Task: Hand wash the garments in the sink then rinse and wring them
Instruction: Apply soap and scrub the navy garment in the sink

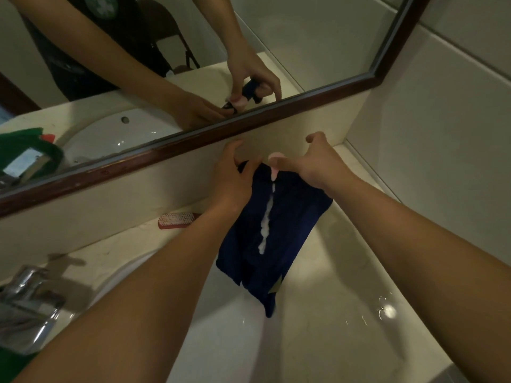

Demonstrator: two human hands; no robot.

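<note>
though hard against back wall point(154, 200), garment point(293, 217) edge in grip of left hand point(233, 176), soap point(277, 155) in pinch of right hand point(318, 164)

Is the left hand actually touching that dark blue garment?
Touching. The head view shows the left hand pinching the garment at its top edge, while the right hand holds soap against it.

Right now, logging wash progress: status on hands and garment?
Left hand grips blue garment top. Right hand presses pink soap on it. Red brush aside, untouched.
</note>
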